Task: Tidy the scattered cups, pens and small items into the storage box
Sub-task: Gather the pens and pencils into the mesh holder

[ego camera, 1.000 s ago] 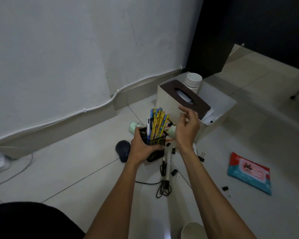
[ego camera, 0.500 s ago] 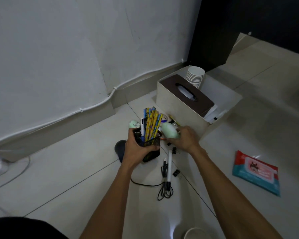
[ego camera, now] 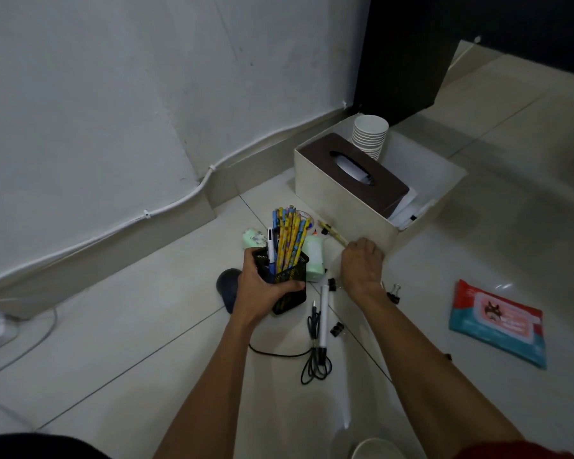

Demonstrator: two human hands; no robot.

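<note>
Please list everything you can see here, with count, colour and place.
storage box: one, cream, by wall
tissue box: one, brown lid, in storage box
cups: one stack, white, in storage box
pen holder: one, black, in left hand
pencils: many, yellow-blue, in pen holder
mouse: one, dark, floor
binder clips: at least three, black, floor
wipes pack: one, red-teal, floor, right
cable: one, black, floor
hands: left hand grips pen holder; right hand low beside storage box

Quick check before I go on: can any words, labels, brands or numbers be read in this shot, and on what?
No text can be read.
On the wipes pack: a printed label with a picture, lettering too blurred to read.
On the pencils: a coloured pattern, too small to tell any letters.
</note>
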